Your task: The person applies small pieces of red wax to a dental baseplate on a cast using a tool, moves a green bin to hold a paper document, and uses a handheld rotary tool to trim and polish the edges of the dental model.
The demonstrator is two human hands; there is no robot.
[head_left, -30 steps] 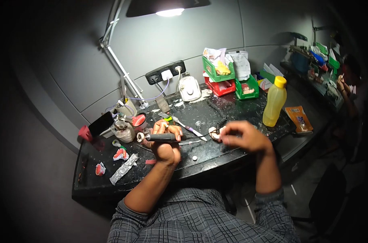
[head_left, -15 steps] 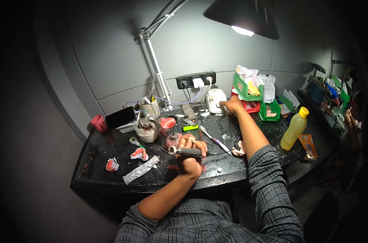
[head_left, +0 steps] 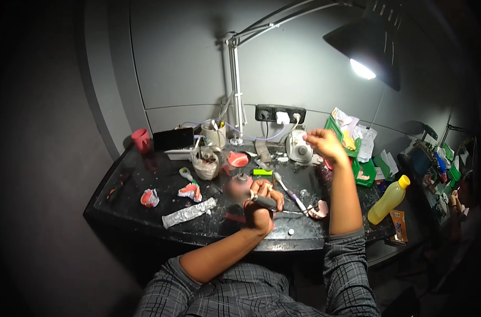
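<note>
My left hand (head_left: 258, 215) is closed round a dark rotary handpiece (head_left: 267, 202), held level above the front of the black workbench. A small pale piece shows at its fingertips, too small to name. My right hand (head_left: 329, 147) is raised near a white control box (head_left: 299, 151) with a round knob, its fingers loosely stretched and apart, holding nothing visible. Just left of the handpiece is a blurred pinkish object (head_left: 239, 188) with a metal top. A toothbrush (head_left: 290, 193) with a purple and white handle lies beyond the left hand, and a pale pink dental piece (head_left: 318, 209) sits beside it.
Two pink-and-white denture models (head_left: 150, 198) and a foil-wrapped roll (head_left: 189, 213) lie left. Behind stand a bag-lined cup (head_left: 205, 164), a phone (head_left: 173, 138) and a red cup (head_left: 141, 141). Green bins (head_left: 365, 172) and a yellow bottle (head_left: 389, 199) stand right, under a desk lamp (head_left: 364, 50).
My right hand has come off the control box's knob and lifted up and back. My left hand still grips the handpiece, now tilted more. The whole view has shifted.
</note>
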